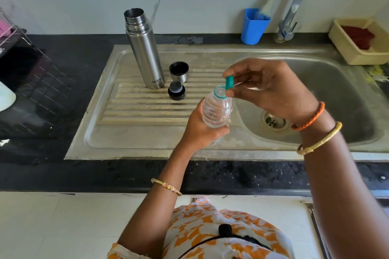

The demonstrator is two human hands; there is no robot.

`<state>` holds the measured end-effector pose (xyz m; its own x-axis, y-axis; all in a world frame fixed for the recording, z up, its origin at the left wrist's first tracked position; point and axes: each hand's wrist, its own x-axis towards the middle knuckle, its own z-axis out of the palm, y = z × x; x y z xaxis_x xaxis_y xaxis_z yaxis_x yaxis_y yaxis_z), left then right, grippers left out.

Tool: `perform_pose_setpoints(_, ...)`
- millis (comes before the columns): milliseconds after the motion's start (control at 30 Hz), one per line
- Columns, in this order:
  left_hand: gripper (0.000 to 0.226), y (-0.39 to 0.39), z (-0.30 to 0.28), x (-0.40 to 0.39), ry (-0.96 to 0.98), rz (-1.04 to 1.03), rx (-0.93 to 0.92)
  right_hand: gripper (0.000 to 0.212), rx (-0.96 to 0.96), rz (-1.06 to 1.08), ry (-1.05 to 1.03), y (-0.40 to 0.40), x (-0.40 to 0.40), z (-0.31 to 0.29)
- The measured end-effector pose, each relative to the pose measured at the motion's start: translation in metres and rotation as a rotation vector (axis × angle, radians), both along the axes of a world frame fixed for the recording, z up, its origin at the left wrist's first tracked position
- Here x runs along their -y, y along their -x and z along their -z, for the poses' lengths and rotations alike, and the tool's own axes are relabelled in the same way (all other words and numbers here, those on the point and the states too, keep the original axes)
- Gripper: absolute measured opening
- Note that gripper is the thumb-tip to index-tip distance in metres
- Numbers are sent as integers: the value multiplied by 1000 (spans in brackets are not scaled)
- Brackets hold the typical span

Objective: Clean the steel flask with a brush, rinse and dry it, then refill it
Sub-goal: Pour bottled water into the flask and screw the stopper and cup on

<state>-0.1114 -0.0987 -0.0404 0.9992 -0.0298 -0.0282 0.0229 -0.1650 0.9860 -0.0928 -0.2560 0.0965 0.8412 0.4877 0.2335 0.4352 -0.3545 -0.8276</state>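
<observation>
I am gripping the plastic bottle point(217, 109) with my left hand point(200, 130); my right hand point(271, 88) fingers point(228, 73) are pinching the green cap point(229, 82) just beside its mouth.

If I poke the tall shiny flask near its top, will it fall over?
Probably, yes. The steel flask stands tall and narrow on a small base, so a poke high up would likely tip it. It sits on the ridged drainboard, which may make its footing less steady. Its mouth is open with no cap on, and being round it would likely roll once down.
</observation>
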Motion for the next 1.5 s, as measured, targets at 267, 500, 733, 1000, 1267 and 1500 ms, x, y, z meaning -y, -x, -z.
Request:
perform_pose_setpoints(267,47,3,1,-1,-24,-37,-8,25,-285,298,-277,6,23,102)
perform_pose_setpoints(500,40,6,0,0,-65,-41,0,18,-9,351,332,21,36,173)
perform_pose_setpoints(733,42,7,0,1,-104,-54,13,31,2,367,461,24,30,170)
perform_pose_setpoints(1000,51,9,0,2,-63,-79,6,45,-168,389,198,24,31,165)
perform_pose_setpoints(1267,82,23,12,-7,-2,-12,-62,68,-384,67,-297,22,-8,136)
perform_pose_setpoints(1500,66,6,-11,-81,-142,-125,22,73,-293,369,-236,20,-50,149)
